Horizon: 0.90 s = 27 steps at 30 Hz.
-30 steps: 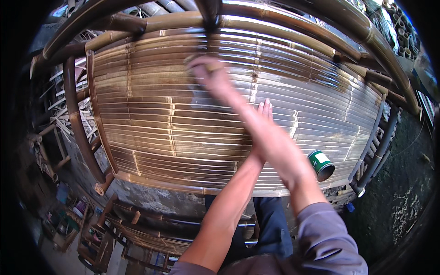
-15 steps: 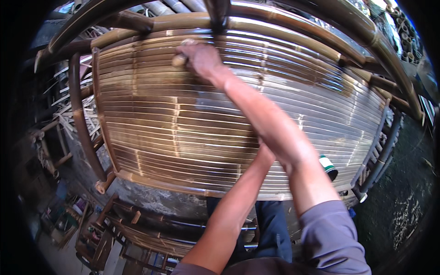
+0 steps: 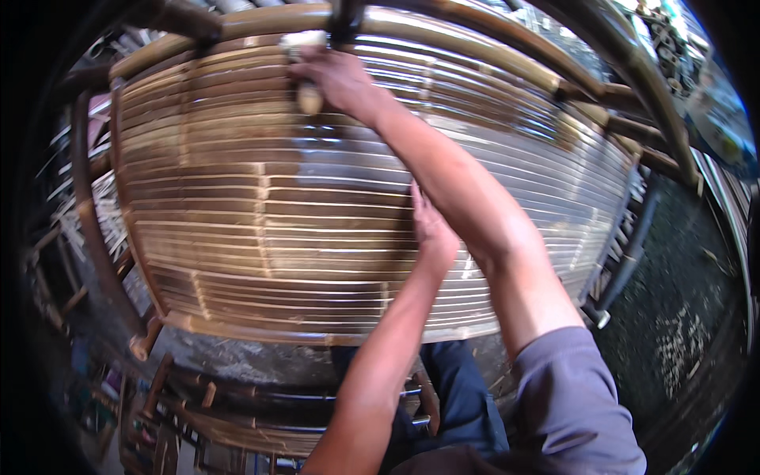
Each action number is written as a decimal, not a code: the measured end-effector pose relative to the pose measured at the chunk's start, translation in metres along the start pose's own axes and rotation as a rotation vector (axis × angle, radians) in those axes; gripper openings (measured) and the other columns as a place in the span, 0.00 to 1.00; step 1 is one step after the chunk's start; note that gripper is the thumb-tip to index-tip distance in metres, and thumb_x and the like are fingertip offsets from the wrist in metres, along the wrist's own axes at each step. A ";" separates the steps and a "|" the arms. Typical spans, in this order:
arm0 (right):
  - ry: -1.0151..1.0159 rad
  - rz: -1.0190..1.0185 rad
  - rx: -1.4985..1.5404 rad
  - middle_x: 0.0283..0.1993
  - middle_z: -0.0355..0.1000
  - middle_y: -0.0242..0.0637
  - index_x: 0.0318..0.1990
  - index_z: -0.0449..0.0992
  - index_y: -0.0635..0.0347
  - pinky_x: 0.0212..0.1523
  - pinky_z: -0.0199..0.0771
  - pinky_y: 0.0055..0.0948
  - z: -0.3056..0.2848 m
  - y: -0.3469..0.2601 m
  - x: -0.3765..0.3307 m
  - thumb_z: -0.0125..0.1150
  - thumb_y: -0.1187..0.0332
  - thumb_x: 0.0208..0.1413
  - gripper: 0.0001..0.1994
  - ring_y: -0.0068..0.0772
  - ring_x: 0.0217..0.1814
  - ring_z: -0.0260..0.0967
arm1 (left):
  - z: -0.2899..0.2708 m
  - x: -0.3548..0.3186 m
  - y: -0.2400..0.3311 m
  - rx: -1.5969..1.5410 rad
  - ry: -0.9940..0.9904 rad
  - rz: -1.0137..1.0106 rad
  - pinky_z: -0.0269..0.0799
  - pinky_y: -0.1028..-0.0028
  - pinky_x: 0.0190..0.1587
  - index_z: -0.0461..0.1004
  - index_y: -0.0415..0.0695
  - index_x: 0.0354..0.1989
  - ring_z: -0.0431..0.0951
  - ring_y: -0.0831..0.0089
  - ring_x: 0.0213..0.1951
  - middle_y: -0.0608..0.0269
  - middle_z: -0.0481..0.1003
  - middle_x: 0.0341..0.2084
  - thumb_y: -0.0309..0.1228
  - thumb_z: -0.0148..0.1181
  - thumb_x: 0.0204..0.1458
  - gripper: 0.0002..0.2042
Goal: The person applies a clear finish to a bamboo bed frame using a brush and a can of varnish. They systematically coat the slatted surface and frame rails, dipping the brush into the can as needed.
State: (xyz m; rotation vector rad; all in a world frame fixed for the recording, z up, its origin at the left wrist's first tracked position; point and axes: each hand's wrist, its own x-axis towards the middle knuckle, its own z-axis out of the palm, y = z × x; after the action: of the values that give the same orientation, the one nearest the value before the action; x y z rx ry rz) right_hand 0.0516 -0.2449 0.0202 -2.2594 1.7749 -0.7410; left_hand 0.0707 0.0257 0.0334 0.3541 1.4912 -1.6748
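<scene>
A bench-like bamboo piece with a slatted surface [image 3: 214, 229] spreads out before me. My right hand [image 3: 340, 79] is reaching to its far edge, closed around a brush with a pale, rounded wooden handle [image 3: 310, 100]. The brush's whitish head [image 3: 305, 39] lies beyond the fingers, by the far bamboo rail [image 3: 261, 24]. Below my right forearm, my left hand [image 3: 432, 223] is over the middle slats with its visible fingers stretched out. The right forearm hides part of it. I see nothing held in it. A wet-looking, glossy patch [image 3: 332, 154] shows on the slats near the right wrist.
Thick dark bamboo poles [image 3: 633, 63] arch over the far right side. A bamboo leg [image 3: 95, 198] stands at the left. Nearer me, a lower bamboo frame [image 3: 237, 396] sits beside my legs. Thin pale strips [image 3: 95, 206] are piled beyond the left side.
The right hand and brush have moved slightly farther away, toward the far rail. My left hand has slid left and up from behind the right forearm. A green-and-white can is now out of sight.
</scene>
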 end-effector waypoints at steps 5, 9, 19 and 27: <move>-0.040 0.758 0.066 0.55 0.75 0.40 0.52 0.80 0.48 0.57 0.70 0.28 -0.162 0.163 -0.237 0.57 0.72 0.57 0.16 0.36 0.55 0.74 | 0.035 -0.009 -0.004 -2.397 0.148 -0.244 0.29 0.53 0.72 0.43 0.35 0.71 0.36 0.57 0.74 0.48 0.37 0.73 0.53 0.62 0.48 0.50; -0.140 1.003 -0.560 0.30 0.79 0.34 0.39 0.78 0.56 0.26 0.73 0.34 -0.239 0.234 -0.328 0.51 0.73 0.57 0.09 0.25 0.25 0.72 | 0.028 -0.005 -0.023 -2.300 0.141 -0.160 0.29 0.54 0.72 0.40 0.32 0.71 0.33 0.54 0.74 0.44 0.34 0.73 0.57 0.58 0.50 0.51; 0.401 0.653 0.523 0.42 0.80 0.32 0.43 0.81 0.54 0.45 0.75 0.25 -0.233 0.203 -0.348 0.58 0.77 0.58 0.10 0.24 0.43 0.75 | 0.024 -0.007 -0.012 -2.261 0.104 -0.218 0.35 0.55 0.72 0.39 0.31 0.71 0.36 0.50 0.73 0.42 0.35 0.72 0.55 0.66 0.44 0.56; 0.036 0.263 -0.105 0.66 0.64 0.40 0.49 0.77 0.47 0.62 0.70 0.34 -0.183 0.190 -0.273 0.50 0.77 0.57 0.16 0.42 0.69 0.60 | 0.022 -0.005 -0.018 -2.219 0.066 -0.203 0.36 0.56 0.72 0.40 0.32 0.71 0.37 0.52 0.73 0.45 0.35 0.73 0.55 0.68 0.42 0.57</move>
State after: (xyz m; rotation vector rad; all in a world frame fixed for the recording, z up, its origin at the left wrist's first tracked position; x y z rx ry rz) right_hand -0.2453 -0.0087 0.0212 -2.0268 2.1196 -0.6536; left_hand 0.0674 0.0066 0.0546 -0.9456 2.4137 0.5656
